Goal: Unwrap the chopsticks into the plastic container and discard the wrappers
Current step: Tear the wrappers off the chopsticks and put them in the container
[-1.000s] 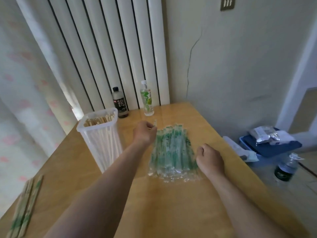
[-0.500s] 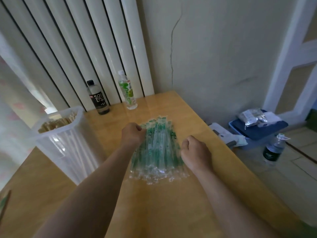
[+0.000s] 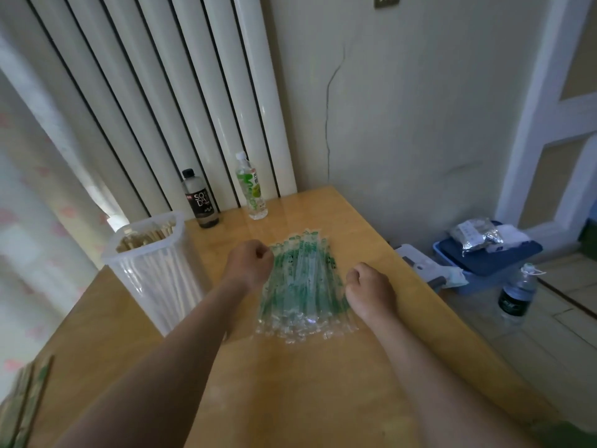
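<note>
A pile of clear, green-printed wrappers (image 3: 303, 282) lies flat on the wooden table (image 3: 323, 383). My left hand (image 3: 250, 261) is curled in a fist against the pile's left edge, and nothing shows in its fingers. My right hand (image 3: 371, 291) is also a fist, resting at the pile's right edge with its fingers hidden under the knuckles. Left of the pile stands the clear plastic container (image 3: 151, 273), upright and full of bare chopsticks. Wrapped chopsticks (image 3: 24, 405) lie at the table's near left corner.
Two bottles stand at the back of the table, a dark soda bottle (image 3: 200, 202) and a green-labelled one (image 3: 253, 189), in front of a white radiator. On the floor to the right are a blue box (image 3: 484, 260) and a water bottle (image 3: 517, 292).
My left hand drew back from the far left corner of the pile to its left edge. My right hand stayed at the right edge. The view swung right, then back.
</note>
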